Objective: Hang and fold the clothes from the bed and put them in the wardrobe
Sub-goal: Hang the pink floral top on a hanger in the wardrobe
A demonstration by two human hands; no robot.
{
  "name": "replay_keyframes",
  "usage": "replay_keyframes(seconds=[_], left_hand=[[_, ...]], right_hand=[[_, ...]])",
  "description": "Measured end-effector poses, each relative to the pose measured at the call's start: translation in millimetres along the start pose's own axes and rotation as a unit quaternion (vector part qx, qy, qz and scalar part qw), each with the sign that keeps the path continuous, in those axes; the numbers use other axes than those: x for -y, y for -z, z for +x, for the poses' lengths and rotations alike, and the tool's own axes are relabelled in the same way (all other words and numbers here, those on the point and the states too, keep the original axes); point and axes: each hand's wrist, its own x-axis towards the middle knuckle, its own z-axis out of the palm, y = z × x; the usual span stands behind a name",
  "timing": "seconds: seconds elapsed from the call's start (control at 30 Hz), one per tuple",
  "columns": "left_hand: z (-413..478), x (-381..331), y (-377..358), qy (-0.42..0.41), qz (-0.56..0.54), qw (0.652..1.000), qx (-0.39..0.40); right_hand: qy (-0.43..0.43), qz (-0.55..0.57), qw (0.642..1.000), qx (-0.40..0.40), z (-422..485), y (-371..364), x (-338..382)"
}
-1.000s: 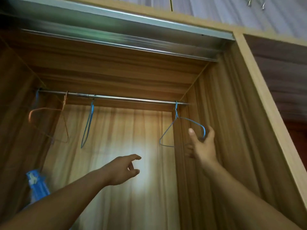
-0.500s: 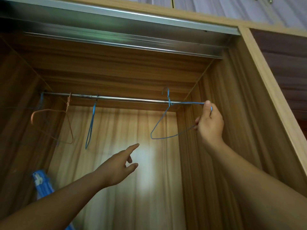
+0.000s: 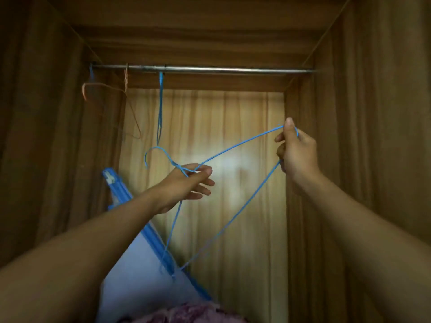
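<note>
Inside the wardrobe [image 3: 373, 113], seen from the wearer's head cam. Purple fabric [image 3: 186, 313] is cut off by the frame edge at 6 o'clock, so the type of garment can't be told. A blue-edged panel [image 3: 144, 231] at 7 o'clock is partly hidden behind the left forearm, its lower end out of shot; what it is stays unclear. At 11 o'clock, far end of the rail [image 3: 210, 70], a thin blue hook is too dim to make out. Beside it an orange wire hanger [image 3: 85, 90] fades into the dark side wall. A second blue hanger [image 3: 160, 108] hangs edge-on, approx. 11 o'clock, showing only as a narrow strip.

Centre frame, a blue wire hanger [image 3: 240, 146] is held clear of the rail, tilted, hook pointing to 9 o'clock, its low corner at 6 o'clock in front of the panel. Both arms reach up and fwd. The left hand [image 3: 186, 185], just below centre, pinches the twisted neck between thumb and forefinger, other fingers loosely extended. The right hand [image 3: 296, 152], at 3 o'clock, grips the far shoulder bend, fingers curled round the wire, thumb upright on top. The pale back panel [image 3: 233, 117] glows behind them.
</note>
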Motion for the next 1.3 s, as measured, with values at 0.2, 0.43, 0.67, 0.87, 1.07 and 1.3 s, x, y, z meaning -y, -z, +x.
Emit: replay_keyframes(seconds=[0.2,0.43,0.67,0.87,1.07,1.3], left_hand=[[-45,30,29,0.082,-0.058,0.994,-0.04],[-93,64,63,0.183,0.086,0.979,-0.014],[-136,112,50,0.275,0.13,0.952,0.021],[-146,132,20,0.303,0.123,0.943,0.06],[-130,135,-26,0.278,0.127,0.952,0.001],[-127,140,-73,0.214,0.112,0.968,-0.063]], right_hand=[[-0.238,-0.058,0.963,0.116,-69,-9,-87],[-0.268,-0.276,0.819,0.425,-173,-4,-180],[-0.223,-0.485,0.564,0.63,-230,47,-250],[-0.109,-0.45,0.75,0.473,-195,35,-249],[-0.048,-0.334,0.868,0.364,-172,-9,-202],[-0.157,-0.135,0.917,0.341,-170,-35,-161]])
